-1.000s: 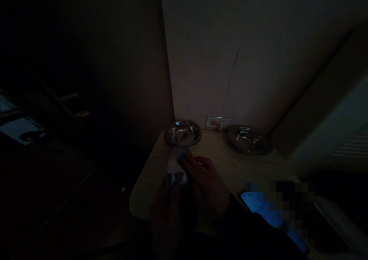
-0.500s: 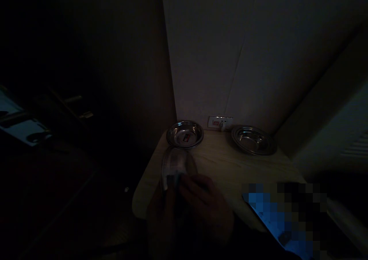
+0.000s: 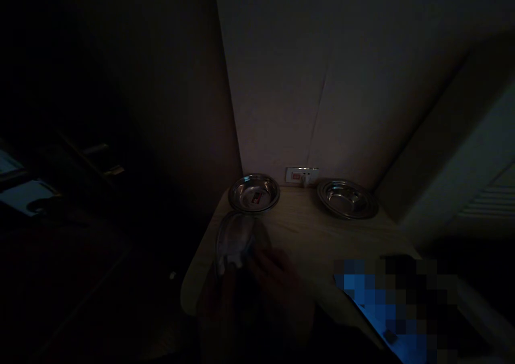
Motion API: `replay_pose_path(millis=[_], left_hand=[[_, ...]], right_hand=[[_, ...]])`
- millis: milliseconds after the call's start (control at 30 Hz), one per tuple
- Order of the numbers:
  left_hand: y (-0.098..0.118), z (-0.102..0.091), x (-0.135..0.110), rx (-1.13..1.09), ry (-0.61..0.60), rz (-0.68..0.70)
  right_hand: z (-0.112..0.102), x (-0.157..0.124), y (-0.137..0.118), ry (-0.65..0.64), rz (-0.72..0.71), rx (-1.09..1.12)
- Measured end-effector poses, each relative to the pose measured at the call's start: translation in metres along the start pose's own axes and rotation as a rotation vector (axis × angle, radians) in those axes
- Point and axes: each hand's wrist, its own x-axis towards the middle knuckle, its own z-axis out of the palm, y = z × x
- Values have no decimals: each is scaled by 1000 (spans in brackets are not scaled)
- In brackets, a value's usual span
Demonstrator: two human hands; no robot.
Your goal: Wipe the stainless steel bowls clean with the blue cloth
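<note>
In very dim light, my left hand (image 3: 217, 297) grips the near edge of a shiny metal dish (image 3: 235, 235), its thumb over the rim. The dish is tilted up above the table; its lower part is lost in shadow. My right hand (image 3: 281, 286) is at the dish's right side with fingers bent against the inside. A small bluish patch shows at those fingertips, too dark and blurred to name. Just behind the held dish, a round stainless steel dish (image 3: 244, 195) with a red and black label lies on the table.
More steel dishes (image 3: 348, 198), apparently stacked, lie at the table's back right. A wall socket (image 3: 301, 175) with a plug is behind the wooden table (image 3: 306, 230). A lit blue, pixelated screen-like object (image 3: 370, 305) is at the right front. Darkness covers the left.
The view has shifted slightly, so the table things appear a little further left. The held dish and both hands moved slightly left and down in the picture, my right fingers staying against the dish.
</note>
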Motion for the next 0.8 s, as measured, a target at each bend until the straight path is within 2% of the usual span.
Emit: replay_pose_path(millis=[67,133,267,467,600,700,800], left_hand=[[-3,-1,1,13,19,-2],[-4,0,2,19,17,-21],[1,5,1,-5,-20,-42],[10,9,-3,-40,-86,-91],[17,10,-4,-7,-96,-80],[19,11,-4,8,-87,-96],[20,13,-7,15,-115,-95]], right_hand=[[0,-2,-2,-3,26,-17],[-1,3,0,-23,-29,15],[-4,14,1,-15,51,52],[-9,5,-2,-2,8,19],[-11,14,0,-25,77,20],[-11,5,-6,18,47,6],[-12,2,-6,-19,60,26]])
